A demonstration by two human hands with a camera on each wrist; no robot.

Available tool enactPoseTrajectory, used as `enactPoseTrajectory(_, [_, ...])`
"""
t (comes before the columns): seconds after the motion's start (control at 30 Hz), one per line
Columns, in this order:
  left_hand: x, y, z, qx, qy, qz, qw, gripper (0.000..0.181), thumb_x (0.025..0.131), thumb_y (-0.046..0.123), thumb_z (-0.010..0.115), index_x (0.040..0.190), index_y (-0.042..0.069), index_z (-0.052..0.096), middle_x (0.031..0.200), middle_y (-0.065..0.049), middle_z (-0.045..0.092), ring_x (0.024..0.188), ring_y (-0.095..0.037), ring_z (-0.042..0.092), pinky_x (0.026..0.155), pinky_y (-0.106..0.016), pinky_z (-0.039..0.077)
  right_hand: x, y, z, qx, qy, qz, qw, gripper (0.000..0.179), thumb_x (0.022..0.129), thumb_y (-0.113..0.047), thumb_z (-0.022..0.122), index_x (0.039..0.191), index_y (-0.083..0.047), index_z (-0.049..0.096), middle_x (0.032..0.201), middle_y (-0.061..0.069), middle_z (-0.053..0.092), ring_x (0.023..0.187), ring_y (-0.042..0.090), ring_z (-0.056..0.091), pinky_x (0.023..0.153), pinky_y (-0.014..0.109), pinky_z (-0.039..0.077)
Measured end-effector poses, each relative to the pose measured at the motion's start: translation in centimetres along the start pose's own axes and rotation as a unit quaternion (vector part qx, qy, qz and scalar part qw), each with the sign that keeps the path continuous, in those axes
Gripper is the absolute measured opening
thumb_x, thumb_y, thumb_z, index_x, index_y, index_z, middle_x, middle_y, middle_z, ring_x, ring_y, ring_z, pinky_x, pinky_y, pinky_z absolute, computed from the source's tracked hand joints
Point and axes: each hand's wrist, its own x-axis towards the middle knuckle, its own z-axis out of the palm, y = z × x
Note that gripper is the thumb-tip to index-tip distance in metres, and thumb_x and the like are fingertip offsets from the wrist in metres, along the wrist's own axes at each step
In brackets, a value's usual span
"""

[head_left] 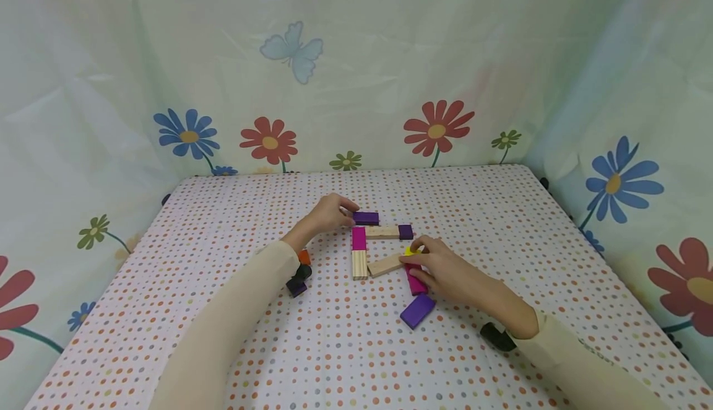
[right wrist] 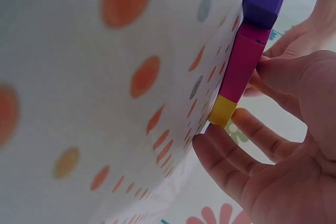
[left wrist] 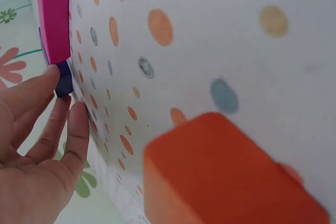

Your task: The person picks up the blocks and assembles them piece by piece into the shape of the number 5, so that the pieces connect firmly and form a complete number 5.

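Observation:
My left hand (head_left: 328, 213) pinches the left end of a purple block (head_left: 366, 218) at the far side of a block outline. Below that block lie a pink block (head_left: 359, 238) and a striped bare-wood block (head_left: 359, 264), end to end. A bare-wood block (head_left: 382, 233) runs right to a dark purple one (head_left: 405, 232). With curled fingers, my right hand (head_left: 445, 267) holds around a yellow block (right wrist: 222, 110) and the adjoining pink block (right wrist: 244, 64). Another bare-wood block (head_left: 385, 266) slants toward them. Nearest me lies a purple block (head_left: 418, 311), angled.
An orange block (left wrist: 226, 166) sits beside my left forearm, with a dark purple piece (head_left: 297, 287) near it. Below my right wrist is a black object (head_left: 497, 337). The dotted tablecloth (head_left: 334, 354) meets a flowered curtain (head_left: 356, 100) at the back and sides.

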Motion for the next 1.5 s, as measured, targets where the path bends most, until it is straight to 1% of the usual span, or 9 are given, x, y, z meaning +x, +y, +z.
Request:
enactPoseTrajectory(0.5, [0.2,0.1,0.2,0.003,0.008,-0.008,0.9999,0.04,0.097,0.005,0.075,0.137,0.005,0.071,0.139,-0.014,0.072,0.123,-0.028,0.071,0.101,-0.038,0.06,0.1,-0.3,0.3,-0.003,-0.005,0.017,0.9998,0.031,0.102,-0.014,0.071,0.132,-0.013,0.076,0.132,0.014,0.06,0.114,0.026,0.058,0.088,0.038,0.055])
enactPoseTrajectory(0.73, [-0.2,-0.1,-1.4,0.009,0.027,-0.012,0.9995,0.039,0.096,0.008,0.076,0.135,0.006,0.073,0.138,-0.015,0.072,0.119,-0.028,0.073,0.096,-0.037,0.061,0.1,-0.3,0.3,0.002,-0.007,0.014,0.9999,0.031,0.102,-0.013,0.071,0.133,-0.012,0.076,0.131,0.014,0.06,0.111,0.024,0.058,0.086,0.036,0.054])
enactPoseTrajectory(0.83, [-0.7,0.2,-2.5,-0.024,0.029,-0.016,0.9992,0.04,0.097,0.009,0.076,0.137,0.007,0.072,0.138,-0.017,0.072,0.119,-0.03,0.074,0.097,-0.041,0.061,0.1,-0.3,0.2,-0.001,-0.007,0.014,0.9999,0.031,0.102,-0.013,0.071,0.133,-0.012,0.076,0.131,0.014,0.06,0.111,0.024,0.058,0.086,0.037,0.054])
enactPoseTrajectory(0.97, [-2.1,0.9,-3.8,-0.065,0.028,-0.016,0.9974,0.04,0.097,0.009,0.077,0.137,0.008,0.072,0.135,-0.018,0.073,0.119,-0.032,0.073,0.105,-0.051,0.059,0.1,-0.3,0.0,-0.002,-0.009,0.02,0.9998,0.031,0.102,-0.013,0.071,0.133,-0.013,0.075,0.132,0.014,0.06,0.113,0.026,0.058,0.088,0.038,0.054])
enactPoseTrajectory(1.03, [-2.9,1.3,-4.3,-0.068,0.025,-0.011,0.9973,0.04,0.097,0.011,0.077,0.136,0.009,0.073,0.134,-0.017,0.074,0.122,-0.033,0.072,0.107,-0.053,0.057,0.1,-0.3,0.0,0.0,-0.009,0.02,0.9998,0.031,0.102,-0.013,0.071,0.133,-0.013,0.075,0.132,0.014,0.06,0.114,0.026,0.058,0.088,0.039,0.055])
enactPoseTrajectory(1.1, [-3.8,1.8,-4.5,-0.06,0.018,-0.002,0.998,0.039,0.096,0.012,0.078,0.135,0.011,0.074,0.132,-0.015,0.075,0.123,-0.032,0.072,0.106,-0.05,0.059,0.0,-0.3,-0.1,0.001,-0.008,0.017,0.9998,0.031,0.102,-0.013,0.07,0.133,-0.013,0.075,0.132,0.014,0.06,0.114,0.026,0.058,0.088,0.039,0.055])
enactPoseTrajectory(1.17, [-4.8,2.3,-4.5,-0.049,0.007,0.009,0.9987,0.038,0.096,0.013,0.079,0.134,0.013,0.075,0.129,-0.013,0.077,0.122,-0.029,0.073,0.098,-0.043,0.061,0.0,-0.2,-0.1,0.002,-0.008,0.014,0.9999,0.031,0.102,-0.013,0.071,0.133,-0.013,0.075,0.131,0.014,0.06,0.113,0.026,0.058,0.088,0.038,0.054])
enactPoseTrajectory(1.33, [-8.0,4.0,-3.2,-0.03,-0.027,0.04,0.9984,0.034,0.094,0.011,0.08,0.128,0.015,0.078,0.125,-0.01,0.079,0.112,-0.023,0.076,0.079,-0.027,0.054,0.1,-0.1,-0.1,0.0,-0.006,0.009,0.9999,0.031,0.102,-0.013,0.071,0.133,-0.012,0.076,0.13,0.014,0.06,0.11,0.025,0.057,0.085,0.036,0.053])
enactPoseTrajectory(1.5, [-11.0,5.6,-0.7,-0.012,-0.062,0.062,0.9961,0.031,0.092,0.008,0.082,0.123,0.015,0.08,0.125,-0.008,0.077,0.11,-0.019,0.074,0.078,-0.023,0.053,0.1,-0.2,-0.1,-0.001,-0.003,0.006,1.0,0.03,0.102,-0.012,0.071,0.132,-0.011,0.076,0.128,0.014,0.06,0.107,0.024,0.057,0.082,0.035,0.052])
